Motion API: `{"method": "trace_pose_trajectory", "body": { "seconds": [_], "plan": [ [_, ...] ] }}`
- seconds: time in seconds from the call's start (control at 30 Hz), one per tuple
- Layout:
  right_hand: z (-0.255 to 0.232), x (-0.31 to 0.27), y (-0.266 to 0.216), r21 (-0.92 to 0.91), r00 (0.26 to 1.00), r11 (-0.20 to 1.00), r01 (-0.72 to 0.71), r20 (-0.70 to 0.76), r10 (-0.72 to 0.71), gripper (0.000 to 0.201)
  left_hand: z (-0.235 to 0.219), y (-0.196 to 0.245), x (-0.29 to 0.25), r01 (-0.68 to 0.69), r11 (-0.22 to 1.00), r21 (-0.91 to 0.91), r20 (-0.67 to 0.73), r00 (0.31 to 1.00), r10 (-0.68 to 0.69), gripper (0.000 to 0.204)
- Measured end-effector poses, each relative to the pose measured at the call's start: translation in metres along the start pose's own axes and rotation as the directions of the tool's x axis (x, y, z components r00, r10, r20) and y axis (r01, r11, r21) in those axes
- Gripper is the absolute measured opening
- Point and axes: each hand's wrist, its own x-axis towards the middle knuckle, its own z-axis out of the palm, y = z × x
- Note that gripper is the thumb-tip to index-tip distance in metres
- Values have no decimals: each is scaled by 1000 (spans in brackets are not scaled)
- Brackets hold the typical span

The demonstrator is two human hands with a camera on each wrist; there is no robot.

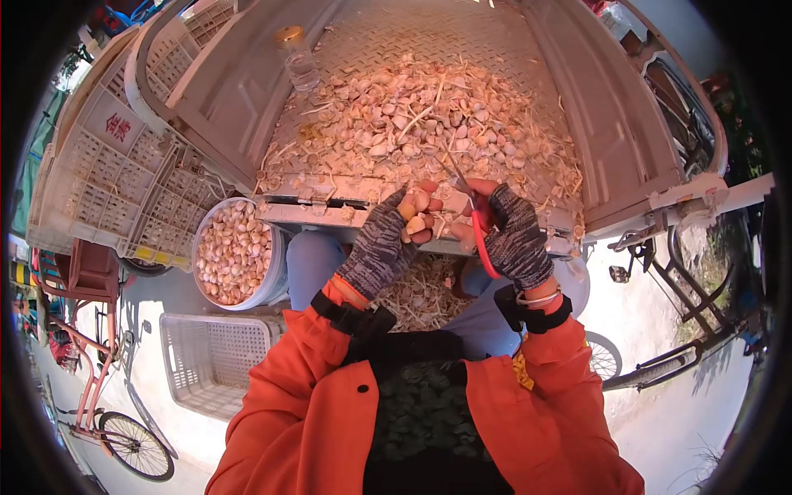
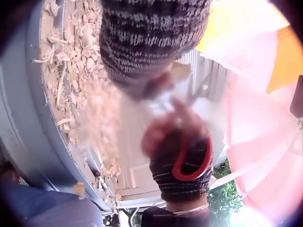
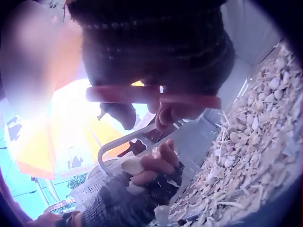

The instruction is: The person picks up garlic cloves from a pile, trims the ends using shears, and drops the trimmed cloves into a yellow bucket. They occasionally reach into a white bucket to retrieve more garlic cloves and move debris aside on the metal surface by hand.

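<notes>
In the head view, my left hand (image 1: 375, 243), in a grey knitted fingerless glove, holds several garlic cloves (image 1: 417, 224) in its curled fingers. A pale clove (image 3: 132, 165) shows at its fingertips in the right wrist view. My right hand (image 1: 518, 239), gloved the same way, grips scissors (image 1: 480, 243) by their red handles, the blades pointing up and away between the hands. The two hands are close together above the edge of a metal truck bed (image 1: 346, 216). A broad heap of garlic cloves and peelings (image 1: 437, 115) spreads over the bed in front of them.
On the left stands a white bucket (image 1: 279, 260) full of garlic cloves, with a plastic crate (image 1: 219, 371) below it. A clear jar (image 1: 300, 64) with a yellow lid sits on the bed. Bicycles (image 1: 89, 375) flank the workplace. Peelings (image 1: 429, 289) lie between the knees.
</notes>
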Motion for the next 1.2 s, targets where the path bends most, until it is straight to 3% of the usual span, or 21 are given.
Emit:
{"method": "trace_pose_trajectory", "body": {
  "seconds": [0.03,0.1,0.2,0.27,0.37,0.4,0.47,0.53,0.6,0.63,0.7,0.83,0.87,0.9,0.93,1.0,1.03,1.07,1.13,1.17,1.2],
  "plan": [
    [0,-2,5,-1,1000,1000,-7,-10,7,44,5,1,-4,0,997,-75,-41,999,-4,40],
    [0,-4,18,-303,972,924,234,63,-226,50,5,1,-6,42,979,-201,-65,996,-56,41],
    [0,-4,28,-314,983,932,181,54,-173,50,0,1,-7,93,991,-98,-180,978,-110,40],
    [-3,-3,28,-323,976,921,219,65,-209,48,-6,-4,-10,69,995,-70,-173,982,-80,39],
    [-11,-2,22,-306,956,918,251,230,-184,43,-14,-4,-15,22,896,444,2,1000,-25,42],
    [-13,-1,25,-309,958,920,240,227,-173,43,-12,-2,-15,31,898,440,0,999,-35,42],
    [-14,-1,30,-301,946,915,269,260,-192,42,-4,2,-16,-6,685,728,12,1000,-3,42],
    [-16,-1,28,-294,949,927,234,277,-152,41,4,6,-16,-26,686,727,26,1000,10,41],
    [-14,0,22,-318,947,948,24,311,81,38,6,12,-16,-28,560,828,38,999,-6,40],
    [-13,0,20,-315,947,949,17,309,85,38,4,11,-16,-22,559,829,34,999,-12,40],
    [-12,0,17,-246,945,969,-36,306,113,37,3,9,-15,-114,424,899,87,993,82,37],
    [-8,-3,22,-289,945,957,29,319,68,29,10,12,-17,-121,427,896,83,991,107,36],
    [-9,-3,25,81,863,940,-331,430,267,24,10,13,-17,-116,450,886,68,990,121,35],
    [-8,-3,27,372,715,663,-650,594,368,19,10,13,-17,-112,473,874,53,989,136,34],
    [-3,-6,27,366,712,666,-650,599,365,19,10,13,-16,-115,474,873,51,988,145,34],
    [9,-13,25,396,952,888,-232,280,123,12,9,13,-17,-131,605,786,54,988,144,34],
    [-2,-3,18,430,820,699,-572,309,481,22,9,14,-18,-136,605,784,52,987,155,34],
    [-10,2,41,584,867,641,-498,333,371,35,12,17,-18,-94,646,758,14,992,128,35],
    [6,7,27,347,983,921,-179,91,157,43,12,19,-16,-64,685,725,-12,994,105,37],
    [13,11,22,342,983,922,-183,92,161,43,10,16,-18,-65,711,700,-22,993,113,39],
    [21,15,18,328,995,943,-49,93,19,44,7,14,-20,-65,736,673,-33,992,118,42]
  ]
}}
